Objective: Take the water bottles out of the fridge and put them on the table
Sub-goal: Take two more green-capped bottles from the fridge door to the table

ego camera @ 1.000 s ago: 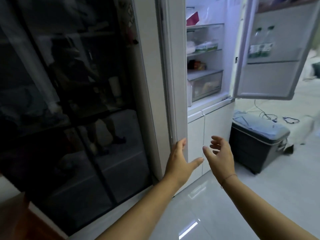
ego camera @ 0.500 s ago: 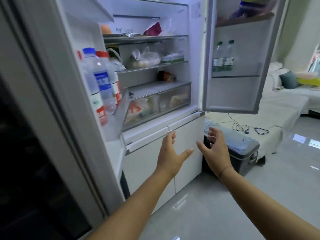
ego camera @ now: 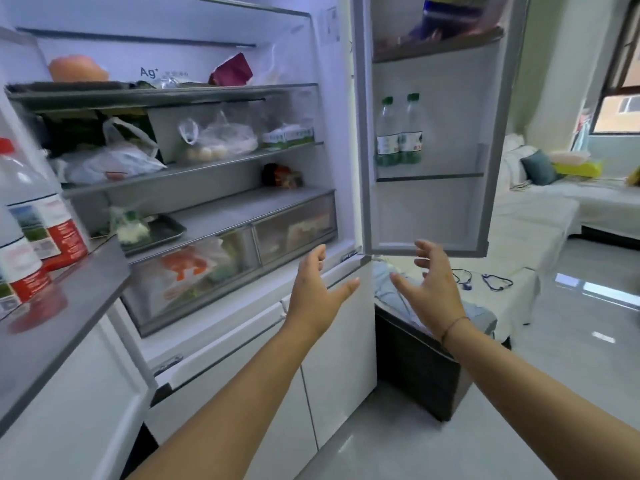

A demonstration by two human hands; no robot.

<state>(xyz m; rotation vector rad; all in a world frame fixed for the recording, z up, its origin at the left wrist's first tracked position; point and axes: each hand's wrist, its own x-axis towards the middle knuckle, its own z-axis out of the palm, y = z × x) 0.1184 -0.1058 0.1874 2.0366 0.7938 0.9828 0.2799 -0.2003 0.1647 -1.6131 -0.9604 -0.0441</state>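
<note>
Water bottles: two w/ green caps [ego camera: 398, 133] upright on mid shelf of right fridge door [ego camera: 429, 176], touching each other, at shelf's left end, against the door's hinge-side wall. Two more w/ red-and-white labels [ego camera: 34, 216] in left door bin [ego camera: 69, 299], near its front edge, very close to camera and partly cut off by frame; caps mostly out of view. Fridge [ego camera: 214, 202] wide open, both doors swung out. Left hand [ego camera: 317, 289] held up before the crisper drawers, fingers spread, thumb out, holding nothing. Right hand [ego camera: 429, 285] just below bottom edge of right door, likewise spread wide, empty, thin bracelet at wrist. Hands apart, palms roughly facing, touching no bottle. Step in hand, by the look of it: reach stage, doors open, nothing grabbed yet, so task barely begun. Nearest to right hand: green-cap pair, up and fwd from it. Next move prob calls for raising right hand to that shelf, wrapping round one bottle's body above the rail, lifting clear of rail before pulling out. Left hand could turn back to red-label pair at left bin. No desk in view, so carry will need a turn away from fridge; direction can't tell. Dark storage box [ego camera: 415, 368] on floor beside fridge, under right door: worth minding when stepping back.
</note>
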